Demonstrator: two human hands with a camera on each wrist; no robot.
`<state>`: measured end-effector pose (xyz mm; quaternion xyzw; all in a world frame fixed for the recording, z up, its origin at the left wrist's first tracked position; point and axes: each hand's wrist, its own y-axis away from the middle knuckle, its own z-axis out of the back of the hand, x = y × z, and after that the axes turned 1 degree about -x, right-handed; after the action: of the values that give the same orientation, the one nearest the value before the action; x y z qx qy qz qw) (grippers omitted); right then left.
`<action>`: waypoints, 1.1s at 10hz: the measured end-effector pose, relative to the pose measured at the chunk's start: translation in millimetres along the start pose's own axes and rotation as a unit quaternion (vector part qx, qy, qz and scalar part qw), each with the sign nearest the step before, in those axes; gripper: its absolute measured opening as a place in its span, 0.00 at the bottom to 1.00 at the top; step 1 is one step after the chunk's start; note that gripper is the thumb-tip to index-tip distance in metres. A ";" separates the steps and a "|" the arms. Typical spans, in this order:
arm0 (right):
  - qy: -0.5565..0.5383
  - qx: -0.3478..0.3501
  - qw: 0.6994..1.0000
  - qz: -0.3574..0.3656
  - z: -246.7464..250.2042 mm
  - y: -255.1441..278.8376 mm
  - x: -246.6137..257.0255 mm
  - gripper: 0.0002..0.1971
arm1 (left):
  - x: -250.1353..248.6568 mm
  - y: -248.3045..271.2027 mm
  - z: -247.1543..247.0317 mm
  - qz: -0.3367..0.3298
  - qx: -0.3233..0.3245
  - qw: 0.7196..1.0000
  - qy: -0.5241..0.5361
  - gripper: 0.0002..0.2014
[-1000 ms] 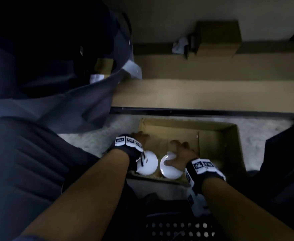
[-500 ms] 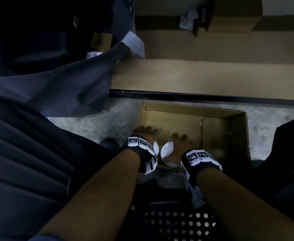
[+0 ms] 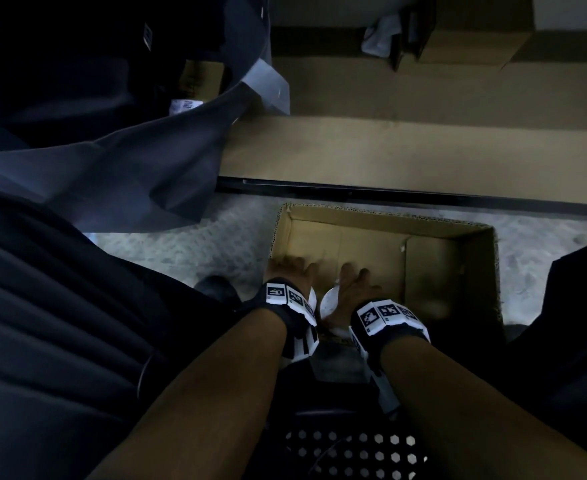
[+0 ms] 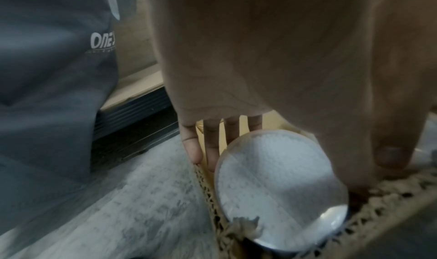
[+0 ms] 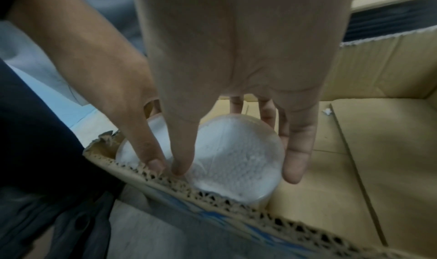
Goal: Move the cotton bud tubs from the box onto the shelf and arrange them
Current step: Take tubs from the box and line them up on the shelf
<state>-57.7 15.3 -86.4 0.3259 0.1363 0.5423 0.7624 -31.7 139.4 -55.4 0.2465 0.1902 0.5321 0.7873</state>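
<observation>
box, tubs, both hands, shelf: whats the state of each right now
cardboard box: on the floor, top open, only two tubs visible, at its near wall
left tub: upright in the box's near left corner, lid on, left hand gripping it
right tub: upright beside it, lid on, right hand gripping it
shelf: no tubs visible on it

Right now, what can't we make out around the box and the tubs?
- Head view: the tubs mostly covered by the hands and wrist bands.
- Left wrist view: tub sides hidden by the box wall and the palm.
- Right wrist view: second tub behind the thumb.
- Tub labels: none visible.
</observation>
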 end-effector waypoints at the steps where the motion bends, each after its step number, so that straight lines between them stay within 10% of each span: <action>1: 0.031 0.097 0.994 0.030 9.7 -4.1 -4.6 0.46 | -1.0 -1.0 -4.2 0.007 -0.016 1.000 0.002 0.28; 5: -0.037 -0.018 0.999 0.002 9.7 5.2 -0.1 0.33 | -4.9 1.8 4.1 0.010 -0.019 0.999 0.027 0.29; 8: 0.012 0.096 0.995 0.029 47.3 16.3 -3.4 0.59 | -6.9 13.8 35.3 0.007 0.009 1.000 0.016 0.33; 11: 0.036 0.102 0.993 0.039 95.6 23.3 1.7 0.59 | 5.3 15.9 80.2 0.012 0.036 0.996 0.079 0.49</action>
<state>-20.6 -11.8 0.5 0.3871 0.2053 0.5659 0.6984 3.4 134.4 18.5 0.2340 0.2678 0.5525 0.7538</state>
